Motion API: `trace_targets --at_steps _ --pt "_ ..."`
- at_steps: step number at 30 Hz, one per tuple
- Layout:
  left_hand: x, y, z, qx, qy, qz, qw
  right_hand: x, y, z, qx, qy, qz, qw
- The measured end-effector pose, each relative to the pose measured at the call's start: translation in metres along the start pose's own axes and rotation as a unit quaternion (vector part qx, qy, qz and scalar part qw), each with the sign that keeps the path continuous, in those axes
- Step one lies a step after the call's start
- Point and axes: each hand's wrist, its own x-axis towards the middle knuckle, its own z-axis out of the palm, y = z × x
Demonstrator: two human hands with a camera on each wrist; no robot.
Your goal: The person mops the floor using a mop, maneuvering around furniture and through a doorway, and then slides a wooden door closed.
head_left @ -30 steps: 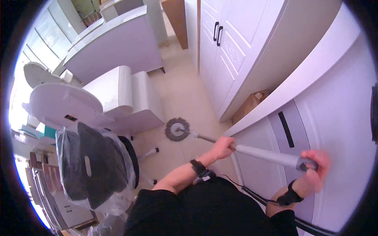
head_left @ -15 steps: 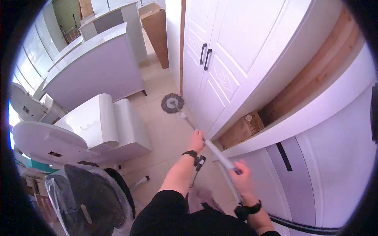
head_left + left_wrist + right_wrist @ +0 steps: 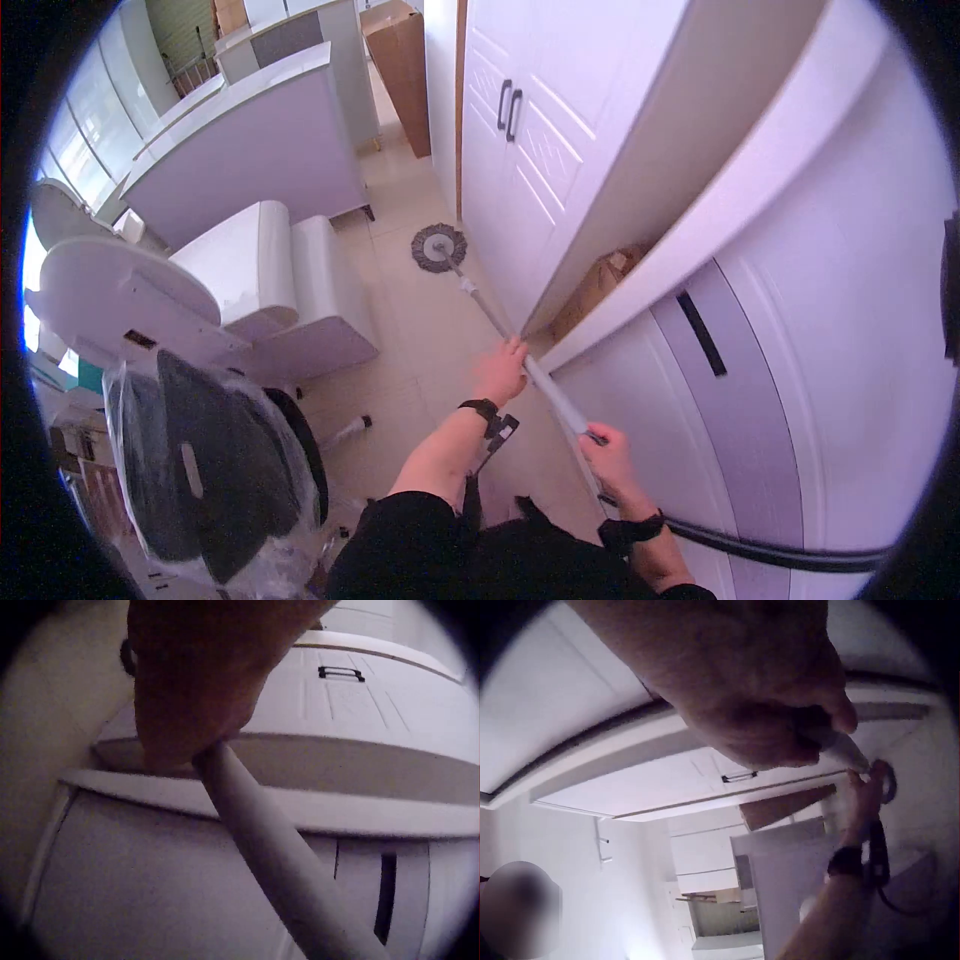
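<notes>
A round mop (image 3: 427,262) with a grey fringed head lies flat on the tiled floor beside the white cabinet. Its long pole slants back toward the body. My left hand (image 3: 500,372) grips the pole about halfway up, where the thin tube meets the thicker grey sleeve. At the top end, my right hand (image 3: 608,455) is wrapped round the handle. The left wrist view has the grey pole (image 3: 270,847) coming out from under the left hand (image 3: 199,690). In the right wrist view, curled fingers of the right hand (image 3: 757,690) cover the pole's end.
The white cabinet (image 3: 560,130) with dark handles stands ahead right, and a white panelled unit (image 3: 770,330) lies close along my right. A cardboard box (image 3: 600,285) sits in the gap between them. To my left are a plastic-wrapped chair (image 3: 215,460) and white furniture pieces (image 3: 240,265).
The mop head has slid forward along the floor toward the cabinet's base. Both hands have travelled with the pole, the right one coming in from the far right. The view has shifted too.
</notes>
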Motion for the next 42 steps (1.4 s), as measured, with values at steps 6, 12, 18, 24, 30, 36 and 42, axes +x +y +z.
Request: trace_targets --at_steps 6,12,18,24,30,36,42 --pt "-0.096 0.122 0.055 -0.081 -0.026 0.214 0.973 -0.166 0.019 -0.131 -0.022 0.102 0.062 0.993" --pt "-0.177 0.245 0.077 -0.224 -0.073 0.399 0.886 -0.309 0.032 -0.218 -0.029 0.29 -0.054 0.955" --pt "-0.226 0.296 0.083 -0.319 -0.165 0.454 0.815 -0.374 0.054 -0.265 -0.044 0.391 -0.029 0.919" --pt "-0.185 0.268 0.102 -0.406 -0.204 0.407 0.793 -0.335 0.061 -0.251 0.025 0.4 -0.058 0.914" --pt "-0.115 0.188 0.098 -0.331 -0.147 0.278 0.89 -0.238 0.039 -0.191 0.013 0.3 0.013 0.954" --pt "-0.004 0.059 0.105 -0.171 -0.045 0.158 0.971 -0.075 0.032 -0.1 -0.032 0.148 -0.044 0.988" --pt "0.046 -0.019 0.069 -0.048 -0.001 0.205 0.978 0.0 -0.001 -0.03 0.021 0.039 -0.159 0.986"
